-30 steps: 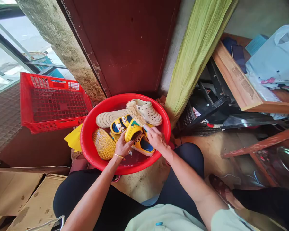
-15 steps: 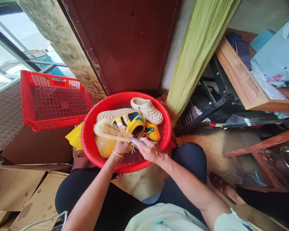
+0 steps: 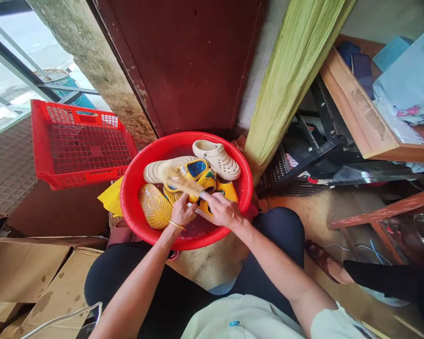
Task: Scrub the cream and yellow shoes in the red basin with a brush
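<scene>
My right hand [image 3: 224,209] is closed around the handle of a pale-bristled scrubbing brush [image 3: 182,180], whose head is blurred and lies over a yellow cartoon-patterned shoe [image 3: 208,176]. Fingers of my left hand [image 3: 183,212] grip the near side of that shoe, partly hidden by the brush. All this is inside a red plastic basin [image 3: 125,202] with water at the bottom. To the left in it rests a yellow shoe sole [image 3: 155,205], turned up. A cream clog [image 3: 221,161] sits at the back right, and a second cream clog [image 3: 152,172] lies sole up behind the brush.
A red crate [image 3: 88,146] stands to the left, above cardboard boxes [image 3: 24,268]. Behind the basin is a dark red door [image 3: 187,70], with a green curtain [image 3: 282,80] beside it. At the right are a wooden drawer [image 3: 360,108] and another person's foot [image 3: 335,270].
The brush has moved right and up across the yellow shoe, along with my right hand. My left hand has shifted slightly right, and the shoe has tilted.
</scene>
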`<state>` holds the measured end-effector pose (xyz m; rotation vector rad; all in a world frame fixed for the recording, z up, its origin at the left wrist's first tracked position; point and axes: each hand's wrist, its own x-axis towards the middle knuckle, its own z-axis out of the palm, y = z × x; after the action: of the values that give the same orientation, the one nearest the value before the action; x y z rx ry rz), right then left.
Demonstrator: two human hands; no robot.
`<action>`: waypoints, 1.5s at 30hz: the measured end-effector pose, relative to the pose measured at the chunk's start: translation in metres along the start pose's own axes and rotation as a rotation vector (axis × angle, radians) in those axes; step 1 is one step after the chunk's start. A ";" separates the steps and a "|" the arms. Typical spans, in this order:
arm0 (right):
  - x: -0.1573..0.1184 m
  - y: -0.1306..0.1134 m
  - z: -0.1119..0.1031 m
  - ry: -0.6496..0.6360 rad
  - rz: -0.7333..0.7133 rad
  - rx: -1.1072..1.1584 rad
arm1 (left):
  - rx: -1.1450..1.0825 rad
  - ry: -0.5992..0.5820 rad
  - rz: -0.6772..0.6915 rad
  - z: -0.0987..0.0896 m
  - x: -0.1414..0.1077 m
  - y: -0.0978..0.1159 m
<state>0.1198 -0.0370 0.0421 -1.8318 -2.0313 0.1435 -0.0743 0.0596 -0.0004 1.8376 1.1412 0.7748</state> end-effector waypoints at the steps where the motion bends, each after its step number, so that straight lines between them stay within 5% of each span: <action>1: 0.003 0.004 -0.003 0.004 0.084 -0.011 | -0.004 -0.008 0.011 0.000 -0.001 0.001; 4: 0.008 0.014 -0.011 0.031 0.233 0.014 | -0.040 -0.018 0.035 -0.002 -0.002 0.002; 9: -0.003 -0.006 -0.002 -0.041 -0.021 0.055 | -0.052 -0.002 -0.009 0.003 -0.003 0.002; 17: 0.014 0.043 -0.008 0.046 0.356 0.092 | 0.095 -0.088 0.024 -0.015 -0.002 0.004; 25: -0.004 0.023 0.023 0.119 0.227 0.416 | 0.200 -0.225 -0.032 -0.040 0.004 -0.002; 30: -0.023 0.003 0.021 0.014 0.089 0.440 | 0.363 -0.076 -0.168 -0.031 0.020 -0.005; 34: -0.027 -0.007 0.015 0.012 0.032 0.329 | 0.367 -0.045 -0.124 -0.020 0.031 -0.013; 40: 0.006 0.024 0.001 0.111 0.186 0.251 | 0.229 0.155 0.008 -0.013 0.017 -0.022; 45: 0.020 0.040 0.003 0.150 0.328 0.275 | 0.116 0.309 0.038 -0.026 0.001 -0.025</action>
<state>0.1550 -0.0110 0.0303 -1.9178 -1.5153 0.3475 -0.1059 0.0753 -0.0099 1.8822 1.3738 1.0620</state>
